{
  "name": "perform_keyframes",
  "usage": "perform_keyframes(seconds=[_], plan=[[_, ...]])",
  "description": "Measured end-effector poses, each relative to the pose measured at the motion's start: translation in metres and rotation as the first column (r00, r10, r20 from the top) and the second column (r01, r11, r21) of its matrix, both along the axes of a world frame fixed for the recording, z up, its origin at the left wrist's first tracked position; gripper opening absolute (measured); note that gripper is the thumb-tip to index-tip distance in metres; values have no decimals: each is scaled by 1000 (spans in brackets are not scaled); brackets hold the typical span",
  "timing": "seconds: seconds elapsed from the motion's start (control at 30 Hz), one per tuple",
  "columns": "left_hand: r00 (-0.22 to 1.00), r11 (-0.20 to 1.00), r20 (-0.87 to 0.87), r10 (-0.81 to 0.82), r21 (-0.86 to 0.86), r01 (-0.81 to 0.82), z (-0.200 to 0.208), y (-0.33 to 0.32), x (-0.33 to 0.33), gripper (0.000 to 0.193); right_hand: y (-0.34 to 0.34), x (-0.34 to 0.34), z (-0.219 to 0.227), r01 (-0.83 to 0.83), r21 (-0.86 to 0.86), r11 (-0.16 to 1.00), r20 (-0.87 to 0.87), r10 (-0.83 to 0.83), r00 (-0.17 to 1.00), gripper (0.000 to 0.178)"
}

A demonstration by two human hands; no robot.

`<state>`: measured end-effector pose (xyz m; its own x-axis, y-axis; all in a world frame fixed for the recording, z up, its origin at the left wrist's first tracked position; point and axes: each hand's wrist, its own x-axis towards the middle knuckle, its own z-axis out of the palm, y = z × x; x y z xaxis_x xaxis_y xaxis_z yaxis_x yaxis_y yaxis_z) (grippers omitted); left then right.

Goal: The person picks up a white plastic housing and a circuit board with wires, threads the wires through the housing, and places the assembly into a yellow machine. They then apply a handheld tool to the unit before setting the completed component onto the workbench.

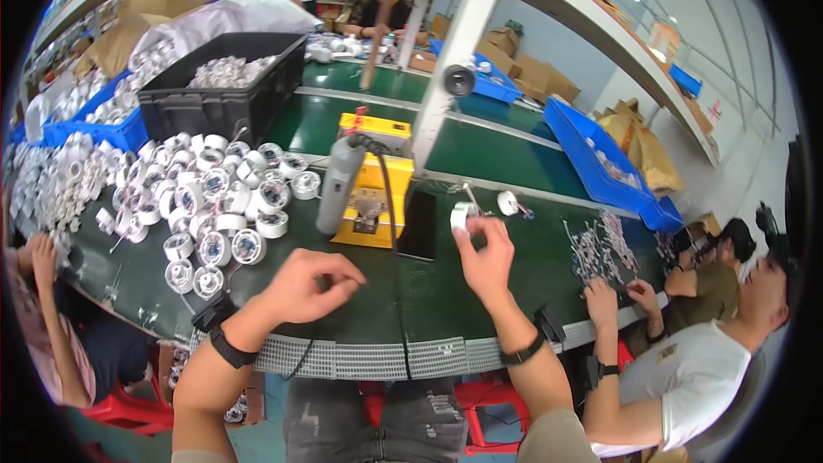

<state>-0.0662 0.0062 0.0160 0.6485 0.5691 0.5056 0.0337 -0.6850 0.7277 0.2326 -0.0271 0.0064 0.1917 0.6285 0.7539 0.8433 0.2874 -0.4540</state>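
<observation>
My right hand (486, 257) pinches a small white cylindrical housing (463, 213) between thumb and fingers, just above the green work surface. My left hand (310, 285) is over the bench near its front edge, fingers loosely curved and apart, with nothing visible in them. Another white round part (508, 203) with thin wires lies a little beyond the right hand. Between the hands and farther back stands a yellow screw feeder (370, 223). A grey electric screwdriver (341, 184) is upright at its left side. A dark phone (418, 226) lies against its right.
White round housings (214, 247) with wires are heaped at left. Behind them are a black crate (171, 111) and a blue tray (129, 131). A black cable (394, 283) crosses the bench. Small wired parts (591, 249) lie at right, where a co-worker's hands (602, 302) work.
</observation>
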Motion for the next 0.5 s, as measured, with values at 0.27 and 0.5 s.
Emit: perform_keyframes(seconds=[0.27, 0.5], plan=[[914, 760, 302, -269, -517, 395, -14, -11, 19, 41, -60, -89, 4, -418, -50, 907, 88, 421, 903, 28], [886, 719, 436, -156, -564, 405, -25, -1, 22, 38, -34, -82, 9, -458, -101, 883, -12, 459, 888, 42]])
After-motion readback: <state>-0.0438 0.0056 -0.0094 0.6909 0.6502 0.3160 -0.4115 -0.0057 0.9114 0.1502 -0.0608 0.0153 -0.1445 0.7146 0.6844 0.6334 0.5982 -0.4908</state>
